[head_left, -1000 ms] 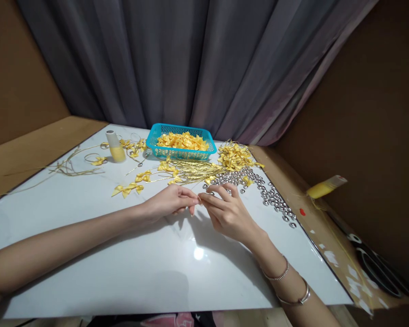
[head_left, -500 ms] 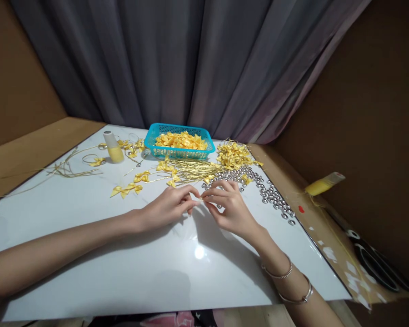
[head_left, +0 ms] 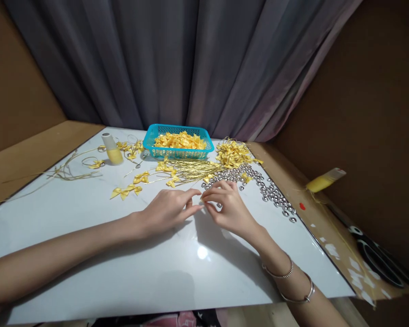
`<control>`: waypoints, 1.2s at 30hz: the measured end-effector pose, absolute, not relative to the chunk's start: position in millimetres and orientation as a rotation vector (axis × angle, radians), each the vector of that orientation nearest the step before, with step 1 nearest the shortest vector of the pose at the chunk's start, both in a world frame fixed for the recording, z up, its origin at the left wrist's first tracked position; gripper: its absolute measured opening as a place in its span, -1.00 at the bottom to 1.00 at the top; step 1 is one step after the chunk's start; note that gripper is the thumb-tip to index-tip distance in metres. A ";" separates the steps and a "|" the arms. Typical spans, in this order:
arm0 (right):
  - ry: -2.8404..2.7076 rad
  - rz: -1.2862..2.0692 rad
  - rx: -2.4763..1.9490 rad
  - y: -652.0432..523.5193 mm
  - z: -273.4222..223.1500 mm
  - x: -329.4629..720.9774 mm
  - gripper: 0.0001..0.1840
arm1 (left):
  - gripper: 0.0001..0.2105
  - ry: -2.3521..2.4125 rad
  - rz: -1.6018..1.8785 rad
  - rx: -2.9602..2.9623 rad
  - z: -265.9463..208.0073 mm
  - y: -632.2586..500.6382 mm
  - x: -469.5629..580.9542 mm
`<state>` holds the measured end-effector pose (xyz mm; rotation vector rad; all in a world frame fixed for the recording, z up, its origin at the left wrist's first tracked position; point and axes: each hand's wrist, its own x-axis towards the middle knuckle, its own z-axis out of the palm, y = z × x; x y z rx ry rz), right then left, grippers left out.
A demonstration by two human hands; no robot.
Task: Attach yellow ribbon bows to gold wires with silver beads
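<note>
My left hand [head_left: 165,209] is over the middle of the white board, its thumb and index finger parted with a gap between the tips. Nothing clear shows in that gap. Facing it, my right hand [head_left: 226,204] pinches thumb and fingertips together around something tiny and pale, too small to make out. Just behind my hands lie a bundle of gold cords [head_left: 194,169] and, by my right fingers, a spread of silver beads [head_left: 236,175]. Yellow ribbon bows [head_left: 124,191] on cords rest beyond my left hand.
A blue basket [head_left: 178,154] of yellow bows stands at the back, beside a pile of bows [head_left: 233,153]. A yellow bottle [head_left: 114,154] stands left. Scissors [head_left: 378,261] and a yellow thread spool [head_left: 325,180] lie along the right edge. A grey curtain [head_left: 163,59] hangs behind.
The thumb and index finger of my left hand have spread apart from near the right fingertips. My right hand keeps its pinch in nearly the same place. The view has shifted slightly.
</note>
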<state>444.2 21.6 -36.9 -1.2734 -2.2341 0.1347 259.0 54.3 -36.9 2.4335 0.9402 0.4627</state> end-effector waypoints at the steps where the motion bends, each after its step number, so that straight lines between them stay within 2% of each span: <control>1: -2.243 0.121 -1.272 21.0 -36.4 443.4 -0.80 | -0.68 0.930 0.464 2.458 -36.5 54.6 260.0; 10: -2.280 0.000 -1.270 18.6 -34.3 444.3 -0.82 | -0.75 0.789 0.400 2.024 -42.5 68.8 275.0; 18: -2.279 0.064 -1.323 19.5 -32.0 450.1 -0.81 | -0.74 0.803 0.420 2.256 -24.7 69.2 275.0; 24: -2.272 0.056 -1.373 19.2 -27.5 450.2 -0.82 | -0.86 0.792 0.418 2.390 -25.4 69.6 275.1; 36: -2.375 -0.070 -1.423 16.2 -34.6 445.8 -0.84 | -0.74 0.804 0.347 2.656 -36.4 54.0 282.7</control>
